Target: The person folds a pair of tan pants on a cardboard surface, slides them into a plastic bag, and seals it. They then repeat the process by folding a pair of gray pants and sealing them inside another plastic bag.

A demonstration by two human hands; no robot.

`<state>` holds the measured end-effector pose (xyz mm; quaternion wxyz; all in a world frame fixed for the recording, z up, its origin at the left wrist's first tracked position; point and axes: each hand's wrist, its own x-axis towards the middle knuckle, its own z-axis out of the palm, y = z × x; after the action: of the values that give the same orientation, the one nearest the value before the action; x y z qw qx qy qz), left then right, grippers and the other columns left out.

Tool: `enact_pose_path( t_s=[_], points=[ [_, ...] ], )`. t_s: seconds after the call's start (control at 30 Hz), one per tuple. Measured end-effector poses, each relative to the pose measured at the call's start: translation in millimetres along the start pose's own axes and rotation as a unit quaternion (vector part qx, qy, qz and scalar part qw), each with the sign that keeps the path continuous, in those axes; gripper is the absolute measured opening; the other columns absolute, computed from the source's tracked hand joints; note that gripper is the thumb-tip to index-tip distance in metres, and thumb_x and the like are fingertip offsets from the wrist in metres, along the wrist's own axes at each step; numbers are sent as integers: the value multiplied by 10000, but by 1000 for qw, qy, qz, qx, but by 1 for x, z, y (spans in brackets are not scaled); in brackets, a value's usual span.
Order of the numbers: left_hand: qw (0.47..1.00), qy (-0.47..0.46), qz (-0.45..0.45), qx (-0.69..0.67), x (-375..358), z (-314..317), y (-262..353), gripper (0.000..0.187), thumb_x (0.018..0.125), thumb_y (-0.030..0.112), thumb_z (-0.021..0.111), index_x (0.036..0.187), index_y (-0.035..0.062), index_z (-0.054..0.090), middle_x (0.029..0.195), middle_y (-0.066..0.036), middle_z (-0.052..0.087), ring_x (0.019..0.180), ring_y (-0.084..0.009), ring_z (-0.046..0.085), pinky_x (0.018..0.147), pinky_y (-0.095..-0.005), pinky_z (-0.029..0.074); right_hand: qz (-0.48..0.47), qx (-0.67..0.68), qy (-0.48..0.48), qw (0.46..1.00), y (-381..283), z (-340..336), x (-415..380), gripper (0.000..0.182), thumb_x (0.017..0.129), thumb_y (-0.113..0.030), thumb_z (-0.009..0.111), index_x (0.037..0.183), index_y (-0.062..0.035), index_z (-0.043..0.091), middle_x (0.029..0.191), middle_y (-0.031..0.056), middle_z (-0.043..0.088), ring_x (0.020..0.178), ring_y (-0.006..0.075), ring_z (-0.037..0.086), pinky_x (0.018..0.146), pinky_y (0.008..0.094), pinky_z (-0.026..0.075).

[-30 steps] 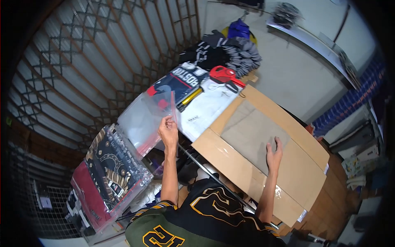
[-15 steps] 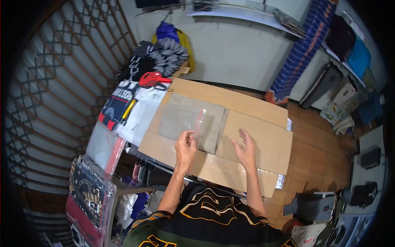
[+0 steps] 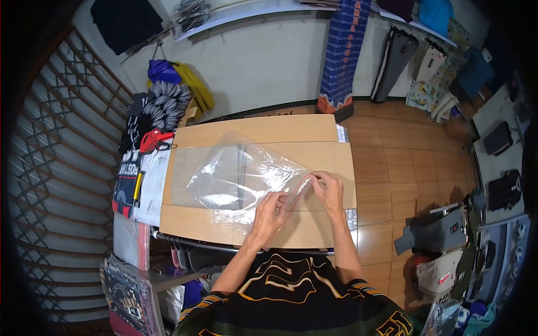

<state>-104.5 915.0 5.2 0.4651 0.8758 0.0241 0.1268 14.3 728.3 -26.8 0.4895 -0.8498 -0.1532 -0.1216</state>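
Observation:
A clear plastic bag [image 3: 255, 168] with a red strip along its edge spreads above the cardboard. My left hand [image 3: 271, 215] pinches that edge on the near side. The fingers of my right hand [image 3: 328, 190] are closed on the bag's right corner. Beneath the plastic, a folded grey-beige cloth [image 3: 185, 168] lies flat at the left of the cardboard sheet [image 3: 252, 126]; the bag's glare partly blurs it.
Left of the cardboard are a red-handled tool [image 3: 154, 140], a yellow cutter [image 3: 137, 186] and folded shirts [image 3: 126, 173]. Packaged garments [image 3: 129, 291] hang lower left. A tall blue patterned column [image 3: 340, 56] stands behind. Clothes [image 3: 443, 232] lie on the right over the tiled floor [image 3: 386, 179].
The plastic bag has moved right and up off the cloth. My right hand, open before, now grips its corner, while my left hand keeps hold. The view has turned slightly.

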Motion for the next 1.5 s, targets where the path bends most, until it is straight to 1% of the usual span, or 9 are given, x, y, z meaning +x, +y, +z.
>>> enact_pose_path(
  t_s=[0.23,0.4,0.6,0.73,0.93,1.1,1.3,1.4,1.5],
  points=[
    [994,-101,31,5,21,25,12,358,844,-85,666,1192,-1,666,1013,-155,692,870,-289,698,801,-400,571,71,-1,42,997,45,-41,-16,63,911,-77,711,951,-29,707,892,161,735,793,326,720,723,417,564],
    [983,-147,108,34,41,42,22,361,843,-36,703,1197,33,680,1028,-126,696,904,-263,698,774,-367,554,118,54,105,986,67,-54,-34,55,920,-29,674,957,-13,637,837,182,707,751,346,706,689,430,549],
    [968,-214,127,36,67,54,36,370,845,-57,638,1202,36,653,1085,-149,660,943,-327,679,838,-426,557,90,-27,206,974,67,-100,-42,167,929,51,603,1069,23,689,956,167,705,830,281,701,700,362,552],
    [955,-247,152,61,87,67,31,385,828,-67,611,1196,38,641,1095,-160,638,972,-367,662,848,-453,550,126,-65,244,959,93,-116,-58,248,888,72,594,1081,-4,731,968,173,674,801,309,663,712,382,535],
    [958,-206,180,89,140,85,24,345,828,-56,619,1162,17,661,1062,-168,635,940,-328,667,823,-414,554,250,6,303,919,113,-132,-79,85,923,18,660,1001,31,691,865,109,676,689,153,618,644,299,510],
    [967,-155,173,108,188,114,24,330,842,65,734,1159,-3,672,1082,-180,661,908,-336,670,819,-421,558,277,64,337,898,137,-125,-93,84,959,-18,673,1014,32,632,817,77,666,696,107,595,632,261,487],
    [972,-190,132,44,257,181,-1,358,881,221,810,1118,-14,681,953,-170,728,813,-274,726,758,-370,578,303,190,362,861,172,-106,-99,138,973,-52,694,1048,26,608,845,64,663,708,100,589,631,248,471],
    [969,-219,113,35,284,209,-3,366,886,267,818,1099,-2,691,884,-146,754,801,-284,744,756,-397,580,315,193,355,859,172,-102,-98,159,968,-64,707,1061,28,616,857,65,666,724,99,588,654,245,481],
    [951,-233,142,147,301,221,9,381,886,324,825,1079,18,705,854,-134,766,814,-292,755,766,-423,580,313,181,343,867,175,-96,-100,187,958,-73,723,1078,29,625,863,63,669,747,97,591,678,248,495]
  ],
)
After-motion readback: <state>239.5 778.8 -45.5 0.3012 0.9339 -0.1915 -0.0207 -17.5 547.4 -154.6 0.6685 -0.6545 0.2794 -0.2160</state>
